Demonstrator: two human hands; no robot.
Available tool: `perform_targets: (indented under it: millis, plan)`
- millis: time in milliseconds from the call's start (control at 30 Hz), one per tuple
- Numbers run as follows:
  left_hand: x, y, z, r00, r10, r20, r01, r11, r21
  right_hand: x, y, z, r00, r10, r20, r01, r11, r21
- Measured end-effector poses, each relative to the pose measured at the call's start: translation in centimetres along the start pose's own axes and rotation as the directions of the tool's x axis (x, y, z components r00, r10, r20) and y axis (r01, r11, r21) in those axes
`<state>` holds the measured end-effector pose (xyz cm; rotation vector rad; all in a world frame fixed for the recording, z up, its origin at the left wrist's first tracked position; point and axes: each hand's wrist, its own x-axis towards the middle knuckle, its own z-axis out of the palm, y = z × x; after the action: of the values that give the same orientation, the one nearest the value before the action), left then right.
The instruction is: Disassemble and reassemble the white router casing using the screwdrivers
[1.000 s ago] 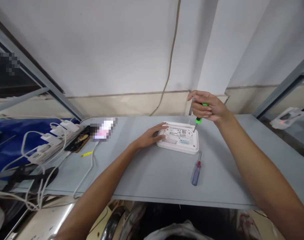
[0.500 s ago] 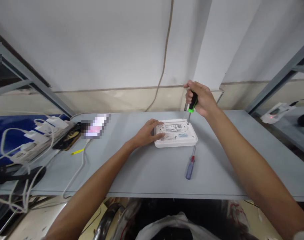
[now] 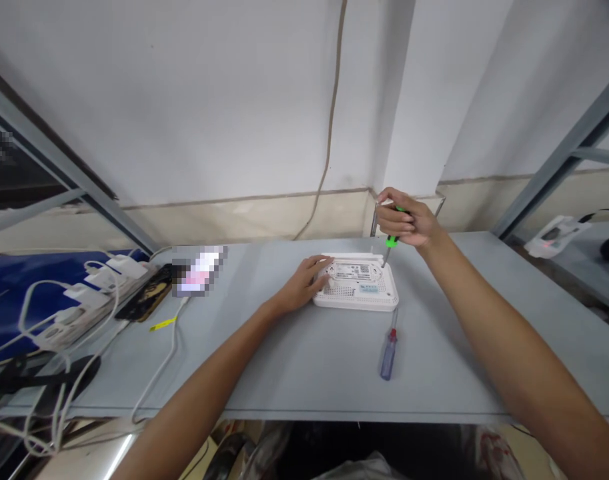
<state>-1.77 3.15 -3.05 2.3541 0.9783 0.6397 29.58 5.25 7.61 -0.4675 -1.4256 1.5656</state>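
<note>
A white router (image 3: 355, 305) lies on the table with its labelled, vented underside up. My left hand (image 3: 304, 283) grips its left end, the thumb and fingers resting over the edge. In my right hand (image 3: 407, 219), closed around the handle, is a green and black screwdriver (image 3: 391, 241). Its shaft slants down to the router's far right corner; whether the tip sits in a screw is too small to tell. A second screwdriver with a clear purple handle (image 3: 389, 357) lies on the table just in front of the router, its shaft pointing towards it.
To the left on the grey table (image 3: 284, 380) are a lit phone (image 3: 197, 273), a dark phone (image 3: 147, 293) and a power strip (image 3: 79, 320) with several white chargers and tangled cables. A wall stands behind. At the far right is a white device (image 3: 557, 235).
The view has tilted so the scene sits lower. My right hand's fingers have shifted round the screwdriver handle and cover more of it. My left hand stays on the router.
</note>
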Motion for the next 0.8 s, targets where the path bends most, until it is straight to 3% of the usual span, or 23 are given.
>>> perform_targets:
  millis: [100, 133, 200, 233, 300, 367, 433, 500, 533, 600, 733, 800]
  plan:
    - [0.0, 0.5, 0.2, 1.0, -0.006, -0.003, 0.006, 0.999, 0.031, 0.8, 1.0, 0.4, 0.975, -0.098, -0.198, 0.082, 0.993, -0.089]
    - [0.0, 0.8, 0.2, 1.0, -0.005, -0.006, 0.005, 0.999, 0.053, 1.1, 1.3, 1.0, 0.937, -0.168, -0.306, 0.116, 0.977, -0.18]
    - [-0.2, 1.3, 0.2, 1.0, 0.005, -0.011, -0.003, 0.994, 0.11, 1.5, 1.6, 2.4, 0.8, -0.354, -0.485, 0.13, 0.891, -0.435]
    - [-0.3, 1.5, 0.2, 1.0, 0.01, -0.01, -0.009, 0.99, 0.141, 1.7, 1.7, 3.2, 0.736, -0.437, -0.518, 0.102, 0.827, -0.552]
    - [-0.5, 1.8, 0.2, 1.0, 0.015, -0.003, -0.014, 0.983, 0.185, 1.7, 1.6, 4.5, 0.687, -0.519, -0.509, 0.057, 0.737, -0.674]
    - [-0.7, 1.8, 0.2, 1.0, 0.017, 0.005, -0.018, 0.981, 0.193, 1.5, 1.4, 5.0, 0.73, -0.474, -0.493, 0.084, 0.777, -0.624]
    - [-0.6, 1.5, 0.1, 1.0, 0.026, 0.016, -0.028, 0.985, 0.169, 1.1, 0.9, 4.4, 0.84, -0.322, -0.436, 0.106, 0.886, -0.452]
    - [-0.5, 1.2, 0.0, 0.999, 0.034, 0.025, -0.037, 0.99, 0.134, 0.7, 0.5, 3.0, 0.951, -0.14, -0.276, 0.059, 0.957, -0.283]
    - [-0.4, 1.1, 0.0, 0.999, 0.033, 0.027, -0.036, 0.992, 0.122, 0.5, 0.4, 2.2, 0.976, -0.085, -0.202, 0.036, 0.972, -0.234]
    - [-0.2, 1.1, 0.0, 1.0, 0.021, 0.023, -0.023, 0.993, 0.113, 0.4, 0.2, 0.7, 0.985, -0.046, -0.166, 0.008, 0.975, -0.221]
    - [-0.2, 1.2, -0.1, 1.0, 0.009, 0.008, -0.01, 0.993, 0.117, 0.2, -0.4, -0.6, 0.956, -0.093, -0.278, -0.013, 0.934, -0.358]
    - [-0.3, 1.2, -0.1, 1.0, 0.018, 0.012, -0.019, 0.994, 0.11, -0.3, -1.3, -0.4, 0.924, -0.151, -0.352, -0.053, 0.86, -0.508]
